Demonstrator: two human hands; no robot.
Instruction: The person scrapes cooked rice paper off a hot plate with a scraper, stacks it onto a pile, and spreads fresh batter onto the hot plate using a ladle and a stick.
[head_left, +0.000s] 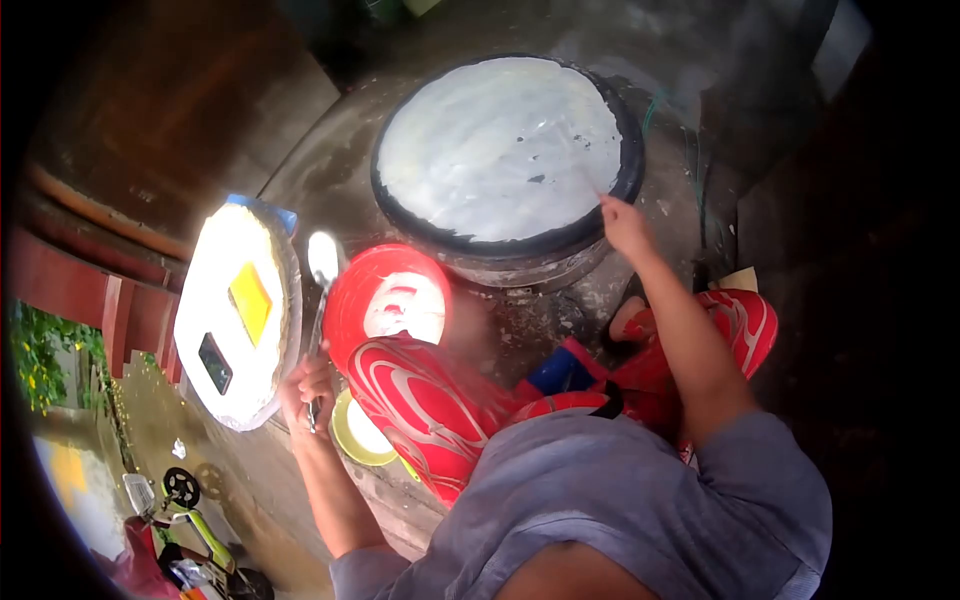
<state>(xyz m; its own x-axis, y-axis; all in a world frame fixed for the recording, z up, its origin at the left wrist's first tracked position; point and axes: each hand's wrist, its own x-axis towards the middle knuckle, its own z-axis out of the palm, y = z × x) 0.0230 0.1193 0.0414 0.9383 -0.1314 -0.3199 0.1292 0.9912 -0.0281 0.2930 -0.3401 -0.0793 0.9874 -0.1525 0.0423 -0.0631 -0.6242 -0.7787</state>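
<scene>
My left hand (308, 392) is closed around the long metal handle of a ladle (323, 258). The ladle's bowl, white with liquid or glare, is beside a red bucket (362, 285) holding a white, batter-like liquid. My right hand (627, 228) is pinched at the right edge of a round black griddle (632, 150). A faint thin tool (588, 172), blurred by motion, extends from its fingers over the griddle. A white layer of batter (490, 150) coats the griddle, with a few small dark gaps on the right.
At the left stands a pale round stack or tray (225, 300), carrying a yellow square (250, 303) and a phone (214, 362). A yellow-green bowl (345, 440) sits by my left knee. A small bike (205, 535) is at the lower left. My red-trousered legs flank the griddle's near side.
</scene>
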